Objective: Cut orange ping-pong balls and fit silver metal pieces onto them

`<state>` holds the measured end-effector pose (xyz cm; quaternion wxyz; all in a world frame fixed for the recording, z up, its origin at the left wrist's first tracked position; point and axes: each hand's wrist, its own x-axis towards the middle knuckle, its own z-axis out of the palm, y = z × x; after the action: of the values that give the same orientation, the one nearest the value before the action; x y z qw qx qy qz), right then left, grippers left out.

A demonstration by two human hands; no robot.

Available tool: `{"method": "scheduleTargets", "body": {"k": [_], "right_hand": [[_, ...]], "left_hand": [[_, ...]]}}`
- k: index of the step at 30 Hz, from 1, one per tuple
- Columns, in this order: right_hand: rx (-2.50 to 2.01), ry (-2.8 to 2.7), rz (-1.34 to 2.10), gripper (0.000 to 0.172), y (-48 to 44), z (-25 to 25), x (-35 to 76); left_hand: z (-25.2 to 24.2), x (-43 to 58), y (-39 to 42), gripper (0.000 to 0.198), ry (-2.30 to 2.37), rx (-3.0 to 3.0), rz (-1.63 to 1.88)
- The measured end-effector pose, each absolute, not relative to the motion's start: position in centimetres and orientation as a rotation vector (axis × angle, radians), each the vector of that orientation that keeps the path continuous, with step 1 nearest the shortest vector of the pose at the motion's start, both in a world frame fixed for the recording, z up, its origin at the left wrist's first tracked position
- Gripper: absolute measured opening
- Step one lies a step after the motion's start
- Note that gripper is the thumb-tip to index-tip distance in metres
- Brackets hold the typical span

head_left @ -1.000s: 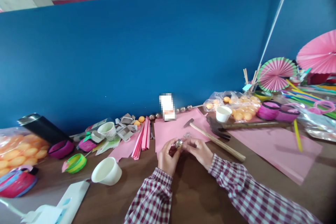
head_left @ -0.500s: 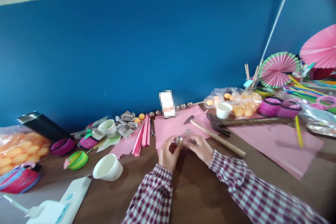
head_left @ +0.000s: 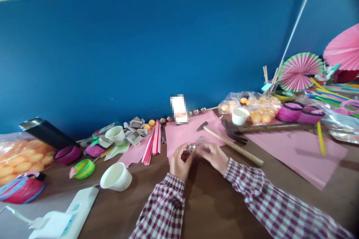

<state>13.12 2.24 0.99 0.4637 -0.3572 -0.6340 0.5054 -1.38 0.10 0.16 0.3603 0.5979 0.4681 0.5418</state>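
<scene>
Between the fingers and thumb of my left hand [head_left: 179, 163] is a small shiny silver ball [head_left: 191, 148]. My right hand [head_left: 215, 155] sits just to its right, fingertips drawn together and smeared by motion; what they hold, if anything, is hard to make out. Just beyond the fingertips lies a small clear bit [head_left: 200, 139], too small to name. Both hands are at the near edge of a pink paper sheet [head_left: 179, 133]. A hammer [head_left: 232, 145] with a wooden handle lies slantwise to the right of my right hand.
Several silver balls [head_left: 203, 110] line the blue partition [head_left: 140, 44]. White cups [head_left: 116, 177] stand on both sides. A second hammer [head_left: 275, 127], bagged orange balls [head_left: 260, 114] and pink paper are to the right. A power strip [head_left: 81, 209] and black flask [head_left: 46, 134] are left.
The right fingertips have shifted slightly beside the silver ball and are more blurred. My left hand keeps its hold. The whole view has moved a little.
</scene>
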Motion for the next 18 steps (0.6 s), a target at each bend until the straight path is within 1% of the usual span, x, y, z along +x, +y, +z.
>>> {"method": "scheduleTargets", "body": {"k": [9,18], "right_hand": [[-0.893,-1.562,1.234,0.021,2.15,1.11,13.16],[-0.904,-1.587,1.243,0.025,2.13,1.21,13.14]], "left_hand": [[0.55,-1.43,-0.04,0.034,1.216,1.548,1.379],[0.38,-1.38,0.03,0.033,1.198,1.519,1.417]]}}
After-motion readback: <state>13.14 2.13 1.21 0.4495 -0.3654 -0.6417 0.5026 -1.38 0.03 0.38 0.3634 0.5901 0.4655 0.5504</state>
